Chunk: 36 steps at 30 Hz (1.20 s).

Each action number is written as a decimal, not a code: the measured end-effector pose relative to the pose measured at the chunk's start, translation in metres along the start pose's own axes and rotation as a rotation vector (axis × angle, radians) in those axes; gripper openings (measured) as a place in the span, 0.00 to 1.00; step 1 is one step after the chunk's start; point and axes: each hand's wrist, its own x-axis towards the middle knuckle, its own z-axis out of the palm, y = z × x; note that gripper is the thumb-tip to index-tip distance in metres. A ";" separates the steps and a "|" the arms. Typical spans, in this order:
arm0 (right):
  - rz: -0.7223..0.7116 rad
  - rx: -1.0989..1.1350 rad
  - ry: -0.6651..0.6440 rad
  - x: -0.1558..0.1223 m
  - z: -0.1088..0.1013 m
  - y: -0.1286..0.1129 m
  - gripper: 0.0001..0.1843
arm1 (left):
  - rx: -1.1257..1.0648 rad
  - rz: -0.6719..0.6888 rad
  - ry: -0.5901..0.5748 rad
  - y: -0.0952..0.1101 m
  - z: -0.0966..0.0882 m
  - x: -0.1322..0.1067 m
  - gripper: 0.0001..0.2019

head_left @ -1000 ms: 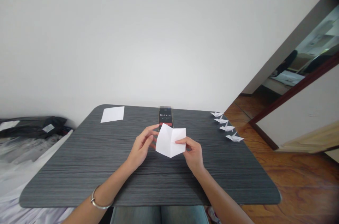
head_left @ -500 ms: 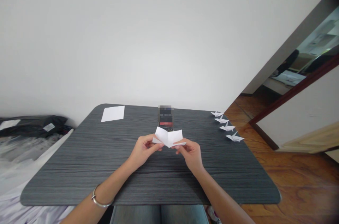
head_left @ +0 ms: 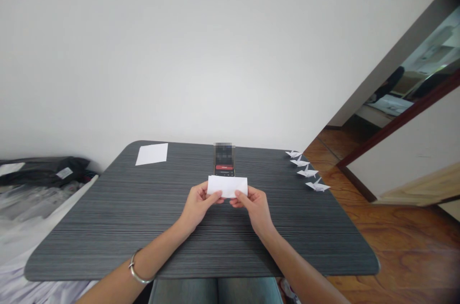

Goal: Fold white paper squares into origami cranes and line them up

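Between my hands is a folded sheet of white paper (head_left: 227,186), held above the table as a flat, wide rectangle. My left hand (head_left: 200,201) pinches its lower left part, thumb in front and fingers behind. On the other side my right hand (head_left: 254,204) grips the lower right part the same way. Just beyond the paper a phone (head_left: 224,156) leans upright, its lower edge partly covered by the paper. Several folded paper cranes (head_left: 317,185) stand in a row along the table's right edge.
A white sheet of paper (head_left: 152,154) lies at the back left of the dark table (head_left: 143,227). The wall (head_left: 223,55) rises behind the table. Left of it are a black bag (head_left: 46,170) and clear plastic. Wooden floor (head_left: 402,242) shows at the right.
The paper was creased open in a V with flaps spread; now it is one flat rectangle. Both thumbs have moved onto its front face.
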 end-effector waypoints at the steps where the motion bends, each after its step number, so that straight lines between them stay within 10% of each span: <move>1: -0.002 0.002 0.003 0.000 0.001 -0.001 0.13 | -0.001 -0.007 0.011 0.000 0.001 0.000 0.12; 24: -0.010 0.043 0.000 -0.001 0.003 0.000 0.11 | -0.119 -0.005 0.046 0.000 0.005 -0.003 0.14; 36: -0.080 -0.051 -0.017 -0.004 0.008 0.000 0.11 | -0.041 0.027 0.080 0.002 0.009 -0.004 0.36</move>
